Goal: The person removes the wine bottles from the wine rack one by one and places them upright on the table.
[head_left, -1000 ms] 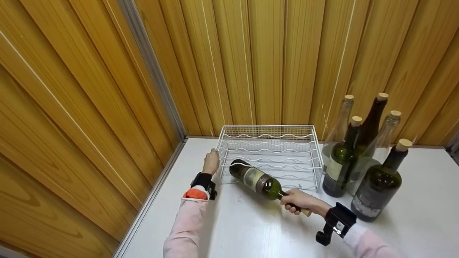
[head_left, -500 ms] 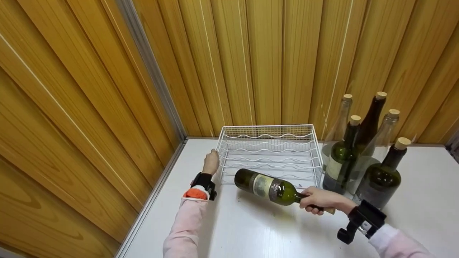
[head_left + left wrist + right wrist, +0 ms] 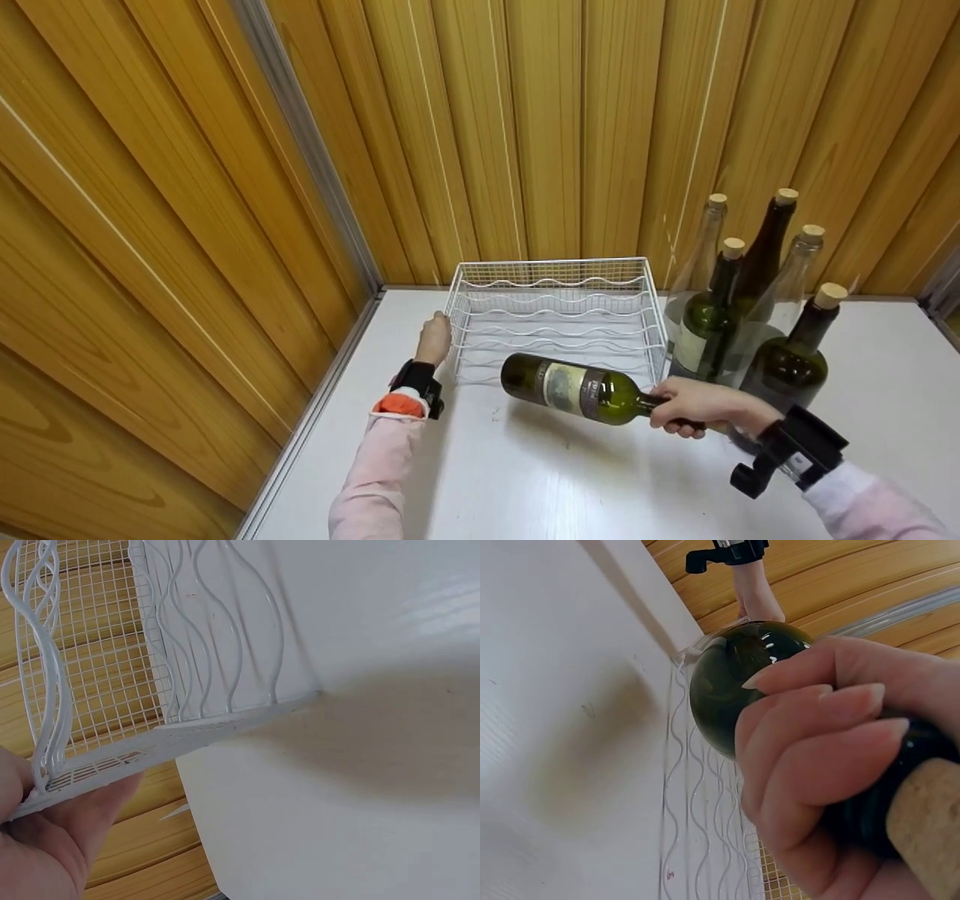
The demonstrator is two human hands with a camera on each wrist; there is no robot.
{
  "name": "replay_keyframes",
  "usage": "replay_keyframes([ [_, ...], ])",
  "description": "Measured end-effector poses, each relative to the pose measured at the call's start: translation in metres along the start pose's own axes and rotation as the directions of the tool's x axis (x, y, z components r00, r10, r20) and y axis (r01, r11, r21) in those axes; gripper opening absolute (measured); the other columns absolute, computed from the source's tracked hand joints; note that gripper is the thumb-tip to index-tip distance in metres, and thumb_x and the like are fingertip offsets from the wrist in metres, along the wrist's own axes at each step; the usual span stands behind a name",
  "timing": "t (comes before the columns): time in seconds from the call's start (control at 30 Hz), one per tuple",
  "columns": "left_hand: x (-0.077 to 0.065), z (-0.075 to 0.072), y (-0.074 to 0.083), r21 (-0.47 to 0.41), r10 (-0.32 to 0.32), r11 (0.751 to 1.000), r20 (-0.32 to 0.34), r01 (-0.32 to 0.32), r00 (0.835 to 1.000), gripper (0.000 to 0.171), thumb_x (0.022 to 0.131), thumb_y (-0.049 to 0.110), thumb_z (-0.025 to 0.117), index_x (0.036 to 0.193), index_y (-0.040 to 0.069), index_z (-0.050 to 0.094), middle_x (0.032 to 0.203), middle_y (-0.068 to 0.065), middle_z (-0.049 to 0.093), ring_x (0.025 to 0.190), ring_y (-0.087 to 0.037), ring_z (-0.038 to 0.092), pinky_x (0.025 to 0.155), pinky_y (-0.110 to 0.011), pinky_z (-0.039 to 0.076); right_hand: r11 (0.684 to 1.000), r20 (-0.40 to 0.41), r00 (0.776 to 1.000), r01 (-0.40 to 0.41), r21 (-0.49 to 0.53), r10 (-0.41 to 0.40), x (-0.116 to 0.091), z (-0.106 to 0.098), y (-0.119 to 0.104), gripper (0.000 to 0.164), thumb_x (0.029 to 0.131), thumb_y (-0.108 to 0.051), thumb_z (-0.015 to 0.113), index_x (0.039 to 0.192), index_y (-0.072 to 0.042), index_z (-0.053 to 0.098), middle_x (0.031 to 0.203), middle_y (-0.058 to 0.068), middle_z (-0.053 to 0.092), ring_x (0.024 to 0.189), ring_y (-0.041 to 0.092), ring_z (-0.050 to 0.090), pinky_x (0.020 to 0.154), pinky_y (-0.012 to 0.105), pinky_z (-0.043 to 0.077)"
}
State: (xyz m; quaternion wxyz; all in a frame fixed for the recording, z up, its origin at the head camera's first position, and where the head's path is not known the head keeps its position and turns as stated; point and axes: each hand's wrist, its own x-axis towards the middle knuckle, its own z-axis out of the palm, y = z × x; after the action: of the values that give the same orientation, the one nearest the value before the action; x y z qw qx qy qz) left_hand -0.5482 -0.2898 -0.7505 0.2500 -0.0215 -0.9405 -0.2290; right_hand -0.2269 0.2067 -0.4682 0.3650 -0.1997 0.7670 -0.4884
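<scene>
A green wine bottle [image 3: 577, 386] with a cream and dark label lies nearly level in front of the rack, its base toward the left. My right hand [image 3: 697, 405] grips it by the neck; in the right wrist view, fingers [image 3: 810, 757] curl round the neck below the cork [image 3: 930, 825]. My left hand [image 3: 434, 337] holds the left side of the white wire wine rack [image 3: 555, 345], whose crossbars are wavy. In the left wrist view that hand [image 3: 67, 840] has the rack's edge between thumb and fingers.
Several corked bottles stand upright to the right of the rack, among them a green one [image 3: 787, 367] at the front and a brown one [image 3: 769, 247] behind. Wood-grain panels [image 3: 555, 135] rise behind the white table [image 3: 540, 480] and along its left.
My right hand has drawn the wine bottle out of the rack's front, toward the right, and it now lies more level. My left hand stays on the rack's side.
</scene>
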Motion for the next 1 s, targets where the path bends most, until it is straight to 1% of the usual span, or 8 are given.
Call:
replay_keyframes([
  [0.1,-0.017,-0.059,0.049,-0.009,-0.017,1.0,-0.001,0.017,1.0,0.015,0.101,0.011,0.041,0.094,0.001,0.05,0.07,-0.024,0.066,0.065,-0.042,0.07,0.049,-0.052,0.053,1.0,-0.008,1.0,-0.005,-0.014,0.005,-0.005,-0.003,-0.002,0.01,0.09,-0.006,0.061,0.096,-0.003,0.054,0.065,-0.003,0.05,0.051,0.003,0.043,0.045,0.015,0.036],
  [0.13,-0.019,-0.067,0.054,-0.006,-0.006,1.0,-0.007,0.006,1.0,0.017,0.103,0.013,0.04,0.097,0.0,0.049,0.069,-0.023,0.066,0.065,-0.041,0.07,0.049,-0.051,0.053,1.0,-0.008,1.0,-0.003,-0.019,0.003,-0.006,-0.004,-0.003,0.011,0.09,-0.006,0.061,0.098,-0.001,0.055,0.065,-0.003,0.05,0.051,0.003,0.043,0.045,0.015,0.037],
  [0.23,-0.042,-0.153,0.127,-0.034,-0.033,0.999,0.041,0.035,0.999,0.014,0.101,0.008,0.045,0.104,-0.005,0.047,0.075,-0.029,0.066,0.071,-0.046,0.07,0.057,-0.056,0.055,1.0,-0.007,1.0,-0.004,-0.024,0.004,-0.012,-0.006,-0.004,0.013,0.09,-0.006,0.061,0.1,0.0,0.056,0.065,-0.003,0.05,0.051,0.003,0.043,0.046,0.015,0.037],
  [0.37,-0.061,-0.238,0.202,-0.029,-0.083,0.996,0.079,0.085,0.993,0.027,0.094,0.005,0.064,0.108,-0.011,0.047,0.093,-0.033,0.063,0.09,-0.052,0.064,0.073,-0.06,0.055,0.999,-0.004,1.0,0.003,-0.05,-0.003,-0.018,-0.009,-0.006,0.009,0.09,-0.006,0.061,0.094,-0.001,0.055,0.064,-0.004,0.05,0.05,0.003,0.043,0.046,0.015,0.036],
  [0.5,-0.058,-0.245,0.217,0.074,0.0,0.997,0.008,-0.001,1.0,0.041,0.089,0.012,0.075,0.115,-0.01,0.051,0.112,-0.03,0.056,0.108,-0.047,0.055,0.084,-0.058,0.053,0.994,-0.01,1.0,-0.005,-0.11,0.004,-0.024,-0.012,-0.009,0.008,0.089,-0.007,0.062,0.093,-0.002,0.057,0.064,-0.005,0.051,0.05,0.003,0.043,0.046,0.015,0.036],
  [0.63,-0.057,-0.252,0.24,0.148,0.246,0.96,-0.04,-0.237,0.969,0.052,0.084,0.017,0.081,0.12,-0.008,0.053,0.121,-0.028,0.052,0.118,-0.045,0.05,0.092,-0.056,0.049,0.993,-0.009,1.0,-0.023,-0.118,0.022,-0.027,-0.014,-0.013,0.007,0.088,-0.006,0.062,0.092,-0.003,0.058,0.064,-0.005,0.051,0.05,0.003,0.043,0.047,0.015,0.037],
  [0.83,-0.069,-0.258,0.286,0.073,0.542,0.837,0.032,-0.542,0.84,0.052,0.089,0.032,0.077,0.121,-0.002,0.054,0.123,-0.022,0.054,0.119,-0.038,0.052,0.1,-0.048,0.048,0.993,-0.013,1.0,-0.029,-0.115,0.028,-0.03,-0.015,-0.016,0.004,0.09,-0.005,0.061,0.089,-0.007,0.058,0.066,-0.004,0.051,0.051,0.003,0.044,0.047,0.015,0.037],
  [1.0,-0.089,-0.262,0.32,-0.179,0.658,0.752,0.253,-0.634,0.709,0.057,0.095,0.042,0.069,0.128,-0.001,0.052,0.132,-0.019,0.051,0.124,-0.033,0.051,0.108,-0.043,0.044,0.994,-0.006,0.999,-0.033,-0.104,0.032,-0.032,-0.016,-0.02,0.005,0.089,-0.005,0.062,0.09,-0.006,0.057,0.067,-0.004,0.052,0.051,0.003,0.043,0.047,0.015,0.037],
])
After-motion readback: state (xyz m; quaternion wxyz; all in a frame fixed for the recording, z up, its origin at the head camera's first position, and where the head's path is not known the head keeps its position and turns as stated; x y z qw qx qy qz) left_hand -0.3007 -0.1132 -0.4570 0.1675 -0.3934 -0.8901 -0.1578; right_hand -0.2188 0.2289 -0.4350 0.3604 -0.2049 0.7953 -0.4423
